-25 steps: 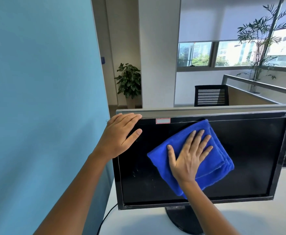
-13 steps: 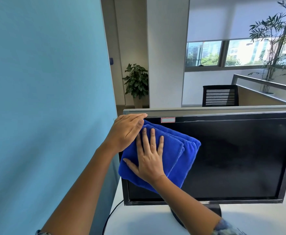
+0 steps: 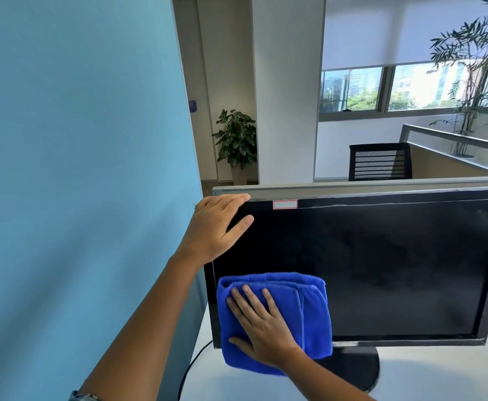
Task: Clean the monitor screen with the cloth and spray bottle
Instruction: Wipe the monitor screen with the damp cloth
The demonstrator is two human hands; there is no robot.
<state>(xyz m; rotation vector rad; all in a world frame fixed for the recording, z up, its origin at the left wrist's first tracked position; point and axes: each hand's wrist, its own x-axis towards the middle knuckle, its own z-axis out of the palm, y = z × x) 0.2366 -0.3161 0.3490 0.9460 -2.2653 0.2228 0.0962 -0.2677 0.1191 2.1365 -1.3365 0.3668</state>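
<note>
Pressing one cloth [image 3: 313, 311] onto one monitor [image 3: 381, 270]

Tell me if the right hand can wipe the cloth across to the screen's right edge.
Probably yes. The right hand presses the blue cloth at the lower left of the monitor screen, nothing crosses the glass, and the left hand holds only the top left corner.

The cloth [image 3: 309, 308] is thick blue plush with a soft, fuzzy pile. The monitor screen [image 3: 381, 270] is dark and matt with faint hazy smears. The monitor bezel [image 3: 381, 199] is glossy black plastic, with clear film wrinkled along its top edge. The stand base [image 3: 358, 369] is shiny black plastic. The desk [image 3: 439, 377] is smooth matt white. The left partition [image 3: 78, 169] looks like matt blue fabric, and the far rail [image 3: 352, 188] is dull grey metal.
</note>
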